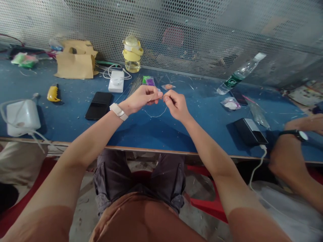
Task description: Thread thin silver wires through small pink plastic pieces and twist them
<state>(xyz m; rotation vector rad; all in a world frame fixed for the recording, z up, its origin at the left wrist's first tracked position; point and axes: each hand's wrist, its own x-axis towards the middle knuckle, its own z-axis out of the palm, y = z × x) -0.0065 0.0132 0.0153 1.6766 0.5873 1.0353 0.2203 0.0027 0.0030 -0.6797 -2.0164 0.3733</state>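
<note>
My left hand [145, 97] and my right hand [177, 105] meet above the blue table, fingertips almost touching. Both pinch a thin pale string [156, 116], which sags in a loop beneath them. Whether it is thread or fine wire, I cannot tell. Just beyond the hands lie a green and purple packet [149, 81] and a small clear bag [168, 86] with something orange inside. A bundle of thin strands [135, 84] lies behind my left wrist, partly covered by that hand.
A black phone [99, 105], white power adapter [116, 81] and yellow-lidded bottle [132, 55] stand left of centre. A yellow cutter [53, 93] lies further left. Rightward are a water bottle [241, 74], a black box [250, 131] with a cable and another person's arm [290, 151].
</note>
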